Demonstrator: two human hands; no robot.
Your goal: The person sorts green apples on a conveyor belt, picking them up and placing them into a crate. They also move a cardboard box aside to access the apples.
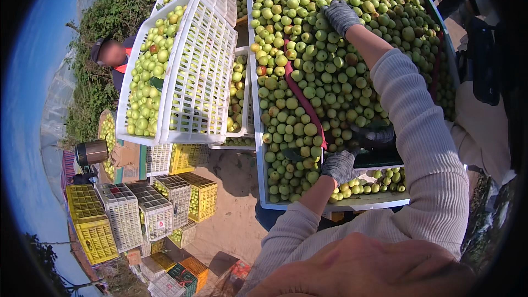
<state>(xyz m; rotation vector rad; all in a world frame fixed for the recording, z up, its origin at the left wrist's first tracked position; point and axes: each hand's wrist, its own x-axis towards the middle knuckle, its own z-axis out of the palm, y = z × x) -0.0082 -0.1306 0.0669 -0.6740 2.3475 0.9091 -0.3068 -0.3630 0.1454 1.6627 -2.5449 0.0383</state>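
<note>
While both gloved hands work the heap of small green fruit, the risk lies in how full and how loose that heap is. The fruit fills a long white-walled sorting tray that runs from near to far, with a dark red divider strip lying diagonally across it.

The right hand reaches far up the tray and rests palm-down on the pile, fingers curled loosely over a few fruits; whether any is actually pinched I cannot tell. The left hand sits at the near end, just beside a dark bin, fingers bent down into the fruit; its grip is hidden too.

The fruits are round and stacked close to the tray's left wall, so a sweeping push from either hand could, in my judgement, roll some over that edge onto the sandy ground below. The long reach of the right arm lays the sleeve across the pile, and dragging it back could knock fruit along or bruise it.

To the left, a white slatted crate full of the same fruit stands steeply tipped near a second person; it looks liable to spill if it shifts. Stacked yellow and white crates stand well apart, lower left.
</note>
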